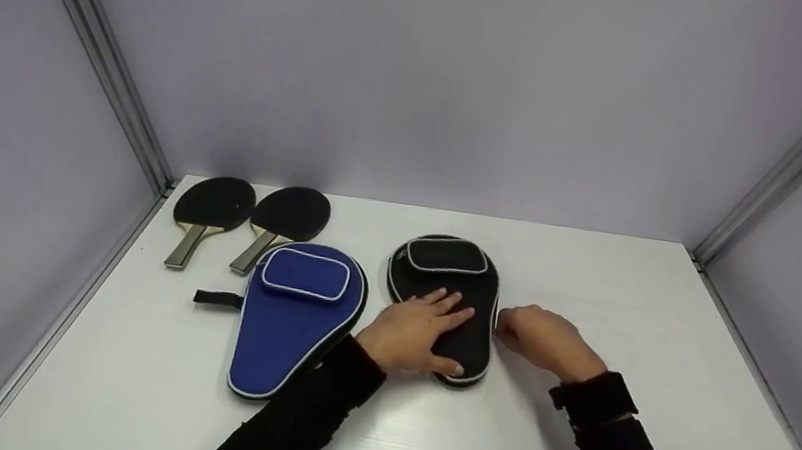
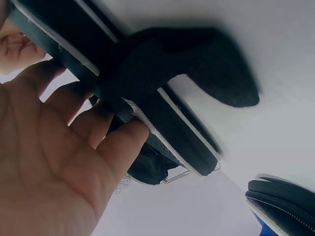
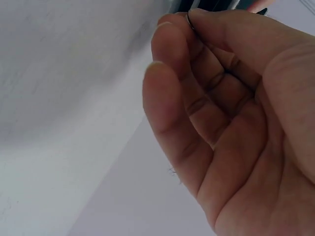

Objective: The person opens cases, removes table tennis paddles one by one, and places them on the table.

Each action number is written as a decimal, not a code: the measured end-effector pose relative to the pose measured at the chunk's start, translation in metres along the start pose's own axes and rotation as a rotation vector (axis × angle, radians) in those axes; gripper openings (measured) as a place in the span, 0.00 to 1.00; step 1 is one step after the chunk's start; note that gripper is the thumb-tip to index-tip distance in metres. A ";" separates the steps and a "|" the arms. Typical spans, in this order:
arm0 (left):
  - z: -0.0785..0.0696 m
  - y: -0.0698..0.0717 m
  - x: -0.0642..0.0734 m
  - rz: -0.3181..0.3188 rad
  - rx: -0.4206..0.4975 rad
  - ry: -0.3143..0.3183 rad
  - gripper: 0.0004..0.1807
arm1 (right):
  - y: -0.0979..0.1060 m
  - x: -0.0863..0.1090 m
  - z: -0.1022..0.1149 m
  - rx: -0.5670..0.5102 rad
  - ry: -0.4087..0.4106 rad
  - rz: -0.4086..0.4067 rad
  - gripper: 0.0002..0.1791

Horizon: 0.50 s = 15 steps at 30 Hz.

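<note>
A black table tennis paddle case [image 1: 463,345] with white piping and a small front pocket lies on the table. Spread across its front is my left hand [image 1: 415,332], fingers straight and pressing on the fabric. At the case's right edge my right hand [image 1: 543,338] has its fingers curled, thumb against index finger. In the right wrist view, a thin metal-edged piece, apparently the zipper pull [image 3: 191,23], is pinched between them; most of it is hidden. A black strap [image 2: 216,69] sticks out from the case's side in the left wrist view.
Left of the black case lies a blue paddle case [image 1: 283,332] with a black strap [image 1: 217,298]. Behind it, at the table's back left, are two paddles, one on the left [image 1: 215,202] and one on the right [image 1: 293,213]. Grey-white panels [image 1: 417,83] enclose the table.
</note>
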<state>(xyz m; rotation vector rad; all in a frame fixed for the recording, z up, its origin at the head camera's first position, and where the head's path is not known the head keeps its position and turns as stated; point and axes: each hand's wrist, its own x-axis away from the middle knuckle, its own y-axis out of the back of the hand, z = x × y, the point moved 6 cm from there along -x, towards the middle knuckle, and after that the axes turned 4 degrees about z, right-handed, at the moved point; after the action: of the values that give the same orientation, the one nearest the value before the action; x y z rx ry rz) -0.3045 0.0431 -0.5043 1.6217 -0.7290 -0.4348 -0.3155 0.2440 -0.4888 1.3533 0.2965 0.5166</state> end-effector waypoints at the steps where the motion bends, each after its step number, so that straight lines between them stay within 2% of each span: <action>1: 0.001 0.000 0.000 0.000 0.002 0.004 0.54 | 0.000 0.000 0.002 0.001 0.009 0.003 0.09; 11: 0.007 0.002 0.000 -0.003 0.015 0.028 0.54 | -0.002 0.005 0.012 -0.104 0.056 0.119 0.14; 15: 0.007 0.002 0.000 0.004 0.001 0.037 0.54 | -0.002 0.007 0.013 -0.114 0.062 0.129 0.15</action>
<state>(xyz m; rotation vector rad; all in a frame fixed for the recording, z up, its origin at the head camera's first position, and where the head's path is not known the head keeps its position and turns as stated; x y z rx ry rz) -0.3096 0.0379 -0.5033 1.6246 -0.7046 -0.4013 -0.3032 0.2363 -0.4877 1.2524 0.2279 0.6742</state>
